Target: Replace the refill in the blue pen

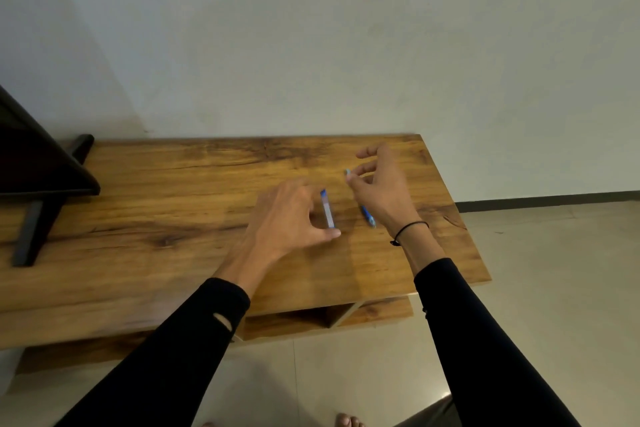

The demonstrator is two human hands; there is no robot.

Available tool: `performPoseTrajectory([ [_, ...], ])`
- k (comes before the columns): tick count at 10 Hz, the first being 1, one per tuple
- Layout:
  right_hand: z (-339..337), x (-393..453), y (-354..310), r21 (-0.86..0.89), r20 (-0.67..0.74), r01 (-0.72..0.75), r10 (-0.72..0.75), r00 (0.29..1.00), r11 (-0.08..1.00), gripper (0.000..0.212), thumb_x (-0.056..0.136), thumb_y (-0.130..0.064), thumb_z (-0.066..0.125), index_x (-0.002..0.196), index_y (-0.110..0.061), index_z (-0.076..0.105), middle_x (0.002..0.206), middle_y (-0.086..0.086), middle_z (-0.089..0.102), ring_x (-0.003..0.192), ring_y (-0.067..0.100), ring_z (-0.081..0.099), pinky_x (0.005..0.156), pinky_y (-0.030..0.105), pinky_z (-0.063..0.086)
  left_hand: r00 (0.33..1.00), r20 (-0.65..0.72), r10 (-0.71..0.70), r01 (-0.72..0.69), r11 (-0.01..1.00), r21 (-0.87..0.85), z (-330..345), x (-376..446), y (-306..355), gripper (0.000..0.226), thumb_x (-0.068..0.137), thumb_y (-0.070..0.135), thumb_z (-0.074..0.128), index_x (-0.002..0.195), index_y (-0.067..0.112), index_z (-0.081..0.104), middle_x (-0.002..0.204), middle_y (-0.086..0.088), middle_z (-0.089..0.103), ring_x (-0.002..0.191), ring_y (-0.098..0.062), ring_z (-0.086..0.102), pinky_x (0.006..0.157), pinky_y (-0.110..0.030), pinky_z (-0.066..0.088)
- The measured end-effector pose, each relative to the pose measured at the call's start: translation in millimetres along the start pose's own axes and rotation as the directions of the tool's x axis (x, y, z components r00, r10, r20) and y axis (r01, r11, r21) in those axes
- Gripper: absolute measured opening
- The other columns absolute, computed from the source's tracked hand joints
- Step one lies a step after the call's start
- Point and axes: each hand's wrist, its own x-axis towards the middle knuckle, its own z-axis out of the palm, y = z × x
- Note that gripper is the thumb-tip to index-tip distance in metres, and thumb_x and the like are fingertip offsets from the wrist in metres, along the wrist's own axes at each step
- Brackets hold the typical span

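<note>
Fingers, left: the left hand [289, 215] is curling its fingers [313, 206] and thumb round a slim blue-and-white packet [327, 208], probably the new refill, which is standing on edge on the counter [173, 191]; they are closing on its ends, though I cannot tell whether the grip is firm.
Fingers, right: the right hand [381, 191] is pinching a small pale-blue piece [347, 173] between thumb and forefinger, the other fingers spreading apart above it.
Blue pen: the blue pen [367, 216] is lying flat on the counter, partly hidden under the right palm, just beside the packet.
Step in hand: seemingly taking the pen apart and readying the refill.
Doing it well: set the small piece down away from the counter edge so it is not rolling off, and keep the packet steady while opening it.
Risk: the loose piece is tiny and easily dropped.
</note>
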Motion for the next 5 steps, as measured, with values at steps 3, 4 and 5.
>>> performPoseTrajectory([
  [3, -8.2, 12.9, 40.7, -0.237, -0.113, 0.098, -0.127, 0.985, 0.967, 0.035, 0.096, -0.01, 0.067, 0.124, -0.026, 0.053, 0.111, -0.006, 0.061, 0.114, 0.021, 0.058, 0.089, 0.04, 0.056, 0.999, 0.048, 0.021, -0.021, 1.0, 0.01, 14.2, 28.1, -8.5, 0.102, 0.065, 0.09, 0.073, 0.149, 0.033, 0.06, 0.088, 0.015, 0.05, 0.09, -0.011, 0.048, 0.069, -0.032, 0.035],
  [4, -0.3, 7.5, 58.4, -0.312, -0.084, 0.161, -0.196, 0.977, 0.936, 0.033, 0.097, -0.005, 0.061, 0.126, -0.019, 0.055, 0.114, -0.002, 0.062, 0.111, 0.022, 0.056, 0.092, 0.044, 0.054, 0.999, 0.04, 0.032, -0.032, 0.999, 0.001, 16.9, 22.5, -14.4, 0.105, 0.062, 0.092, 0.073, 0.147, 0.032, 0.061, 0.085, 0.018, 0.046, 0.086, -0.012, 0.045, 0.067, -0.033, 0.033],
  [5, -2.0, 11.6, 67.4, -0.368, -0.083, 0.193, -0.239, 0.967, 0.909, 0.037, 0.096, 0.006, 0.051, 0.129, -0.01, 0.056, 0.122, 0.008, 0.065, 0.109, 0.028, 0.054, 0.092, 0.046, 0.051, 0.997, 0.079, 0.005, 0.001, 0.997, -0.082, 14.5, 29.1, -15.8, 0.117, 0.056, 0.089, 0.078, 0.15, 0.022, 0.06, 0.092, 0.01, 0.053, 0.091, -0.016, 0.05, 0.077, -0.033, 0.037],
])
